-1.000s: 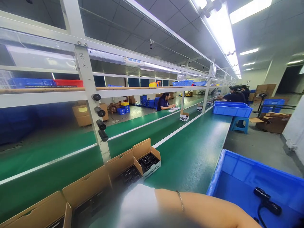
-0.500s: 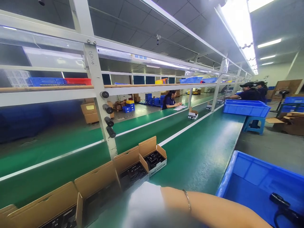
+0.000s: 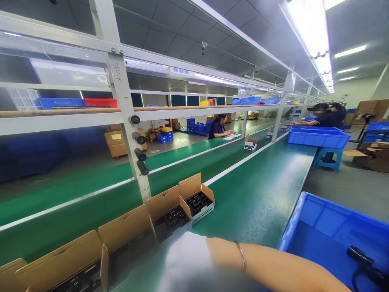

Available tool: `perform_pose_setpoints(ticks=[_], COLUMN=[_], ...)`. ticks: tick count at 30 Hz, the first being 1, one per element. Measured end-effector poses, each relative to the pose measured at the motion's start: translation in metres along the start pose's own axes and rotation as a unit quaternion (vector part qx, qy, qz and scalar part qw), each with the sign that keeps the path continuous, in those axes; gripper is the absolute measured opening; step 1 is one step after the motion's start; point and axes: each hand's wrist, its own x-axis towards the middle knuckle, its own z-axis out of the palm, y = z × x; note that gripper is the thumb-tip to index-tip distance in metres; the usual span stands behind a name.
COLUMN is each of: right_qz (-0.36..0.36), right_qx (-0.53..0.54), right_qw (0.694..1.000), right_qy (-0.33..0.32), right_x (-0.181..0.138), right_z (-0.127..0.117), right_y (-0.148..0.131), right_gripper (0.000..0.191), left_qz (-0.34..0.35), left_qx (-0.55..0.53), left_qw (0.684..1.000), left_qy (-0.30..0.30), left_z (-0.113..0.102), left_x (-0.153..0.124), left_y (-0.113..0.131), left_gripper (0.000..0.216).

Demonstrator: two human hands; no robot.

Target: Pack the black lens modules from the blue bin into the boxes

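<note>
My right hand, in a white glove, reaches in from the lower right, with a thin bracelet on the wrist. Its fingers are blurred and cut off by the lower edge, so I cannot make out what they hold. Just beyond it stands a row of open cardboard boxes, lids raised, with black devices and cables inside. The box at the right end has a printed white front. My left hand is out of view.
A blue bin with a black corded device sits at the right. A white post with black knobs rises behind the boxes. Along the green bench are another blue bin and several people.
The view has shifted very slightly. My right hand stays almost in the same place beside the boxes.
</note>
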Motion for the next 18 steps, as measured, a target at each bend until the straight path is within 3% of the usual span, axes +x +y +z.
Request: perform_pose_setpoints(ticks=[3, 5, 7, 9, 11, 14, 16, 18], right_qz=[0.017, 0.077, 0.192, 0.323, 0.370, 0.386, 0.376, 0.367], right_qx=[-0.006, -0.026, -0.055, -0.071, -0.078, -0.078, -0.076, -0.075], right_qw=[1.000, 0.996, 0.980, 0.943, 0.925, 0.918, 0.922, 0.925], right_qy=[-0.012, -0.022, -0.019, -0.021, -0.039, -0.053, -0.058, -0.062], right_x=[-0.002, -0.011, -0.025, -0.042, -0.058, -0.073, -0.076, -0.074], right_z=[-0.006, -0.022, -0.043, -0.061, -0.068, -0.053, -0.031, -0.009], right_y=[0.004, 0.018, 0.045, 0.082, 0.120, 0.160, 0.171, 0.177], right_gripper=[0.025, 0.028, 0.030, 0.028, 0.027, 0.036, 0.045, 0.040], left_qz=[0.001, 0.006, 0.016, 0.031, 0.046, 0.057, 0.056, 0.052], left_qx=[0.005, 0.005, 0.002, -0.002, -0.005, -0.004, -0.001, 0.003], left_qw=[1.000, 0.999, 0.998, 0.997, 0.995, 0.994, 0.994, 0.995], left_qy=[0.019, 0.035, 0.055, 0.074, 0.087, 0.091, 0.089, 0.086], left_z=[-0.007, -0.011, -0.015, -0.018, -0.019, -0.019, -0.019, -0.020], left_x=[0.009, 0.018, 0.025, 0.031, 0.035, 0.039, 0.042, 0.044], left_y=[-0.005, -0.009, -0.014, -0.019, -0.023, -0.026, -0.027, -0.027], left_gripper=[0.029, 0.028, 0.033, 0.044, 0.050, 0.051, 0.051, 0.051])
